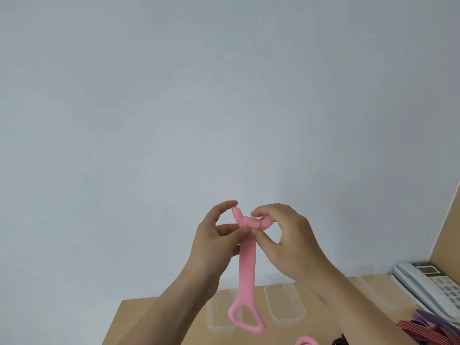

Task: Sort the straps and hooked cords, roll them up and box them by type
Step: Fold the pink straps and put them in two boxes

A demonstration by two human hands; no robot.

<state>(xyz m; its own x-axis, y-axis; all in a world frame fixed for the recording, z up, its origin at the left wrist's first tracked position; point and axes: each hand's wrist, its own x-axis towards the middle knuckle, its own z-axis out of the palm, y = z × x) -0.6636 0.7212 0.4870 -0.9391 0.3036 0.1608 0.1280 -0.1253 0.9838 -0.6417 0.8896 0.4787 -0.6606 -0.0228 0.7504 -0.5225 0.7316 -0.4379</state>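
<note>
A pink silicone strap [247, 270] hangs in the air in front of a pale wall, its looped end [246, 319] dangling over the table. My left hand [216, 235] pinches the strap near its top with thumb and finger. My right hand [286, 235] grips the strap's upper end and bends it over into a curl. Three clear plastic boxes stand on the wooden table below: one [219, 317] behind the strap, one [283, 302] in the middle, one [380, 292] to the right.
A pile of red and purple straps [428, 329] lies at the table's right edge. A white desk phone [428, 287] sits behind it beside a tan side panel [448, 232]. Another pink strap [305, 341] peeks in at the bottom edge.
</note>
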